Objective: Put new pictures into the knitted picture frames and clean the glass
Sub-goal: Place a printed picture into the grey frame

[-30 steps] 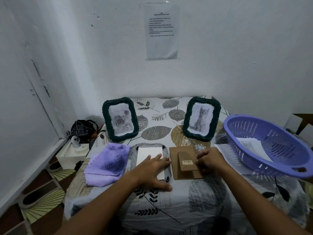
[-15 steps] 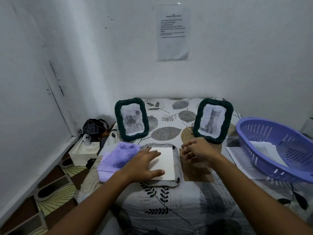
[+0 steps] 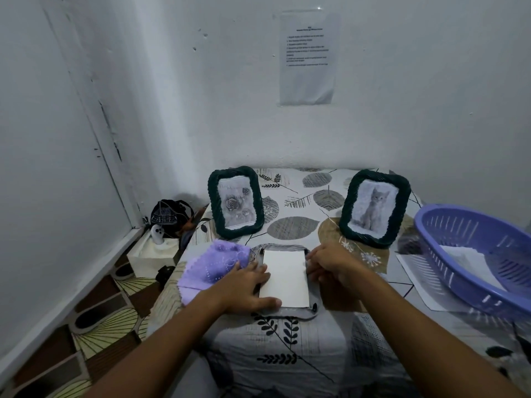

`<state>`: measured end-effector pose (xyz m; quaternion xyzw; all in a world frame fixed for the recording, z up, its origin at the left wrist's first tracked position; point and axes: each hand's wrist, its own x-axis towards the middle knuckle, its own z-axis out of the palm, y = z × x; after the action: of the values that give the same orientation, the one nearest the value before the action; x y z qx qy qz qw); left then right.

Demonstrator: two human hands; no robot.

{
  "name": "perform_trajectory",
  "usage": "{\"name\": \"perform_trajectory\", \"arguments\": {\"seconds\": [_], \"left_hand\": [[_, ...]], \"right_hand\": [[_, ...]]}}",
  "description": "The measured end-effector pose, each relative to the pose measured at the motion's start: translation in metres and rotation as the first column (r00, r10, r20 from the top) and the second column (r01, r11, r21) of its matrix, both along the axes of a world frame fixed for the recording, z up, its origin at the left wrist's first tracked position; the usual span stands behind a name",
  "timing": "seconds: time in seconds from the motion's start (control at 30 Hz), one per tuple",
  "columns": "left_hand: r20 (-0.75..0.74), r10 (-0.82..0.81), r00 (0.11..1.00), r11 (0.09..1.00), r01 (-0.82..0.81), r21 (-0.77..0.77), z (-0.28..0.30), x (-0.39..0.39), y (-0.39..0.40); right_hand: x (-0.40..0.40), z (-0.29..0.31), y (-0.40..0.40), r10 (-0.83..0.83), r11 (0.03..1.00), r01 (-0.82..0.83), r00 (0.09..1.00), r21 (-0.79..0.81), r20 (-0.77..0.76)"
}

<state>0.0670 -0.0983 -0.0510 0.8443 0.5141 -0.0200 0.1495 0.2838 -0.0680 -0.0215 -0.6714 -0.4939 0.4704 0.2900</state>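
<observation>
A grey knitted frame (image 3: 287, 313) lies flat at the table's front with a white picture (image 3: 286, 278) in its opening. My left hand (image 3: 247, 285) rests flat on the frame's left side, fingers reaching onto the picture and thumb along its lower edge. My right hand (image 3: 330, 265) is at the picture's right edge with bent fingertips touching it. A brown backing board (image 3: 337, 300) lies partly hidden under my right wrist. A purple cloth (image 3: 212, 268) sits just left of the frame.
Two dark green knitted frames stand upright behind, one with roses (image 3: 235, 202), one with a cat (image 3: 373, 208). A purple basket (image 3: 459, 225) holding paper (image 3: 471, 262) sits at the right. Walls close in behind and on the left; a bag (image 3: 169, 216) lies on the floor.
My right hand has left the brown backing board and moved left to the white picture's right edge. My left hand stays on the frame. The view has shifted.
</observation>
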Motion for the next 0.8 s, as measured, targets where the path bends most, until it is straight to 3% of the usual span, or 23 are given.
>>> {"name": "perform_trajectory", "arguments": {"seconds": [0.23, 0.43, 0.8], "left_hand": [[-0.007, 0.0, 1.0, 1.0, 0.0, -0.011, -0.003, -0.001, 0.003], [0.01, -0.003, 1.0, 1.0, 0.003, -0.008, -0.007, -0.004, 0.005], [0.102, 0.0, 0.995, 0.999, -0.003, 0.035, -0.016, -0.007, 0.007]], "right_hand": [[-0.003, -0.002, 0.002, -0.054, 0.998, 0.058, 0.974, 0.012, -0.218], [-0.011, -0.008, 0.005, -0.04, 0.999, 0.04, 0.999, 0.032, -0.015], [-0.007, -0.013, 0.011, -0.039, 0.998, 0.032, 0.989, 0.048, 0.145]]}}
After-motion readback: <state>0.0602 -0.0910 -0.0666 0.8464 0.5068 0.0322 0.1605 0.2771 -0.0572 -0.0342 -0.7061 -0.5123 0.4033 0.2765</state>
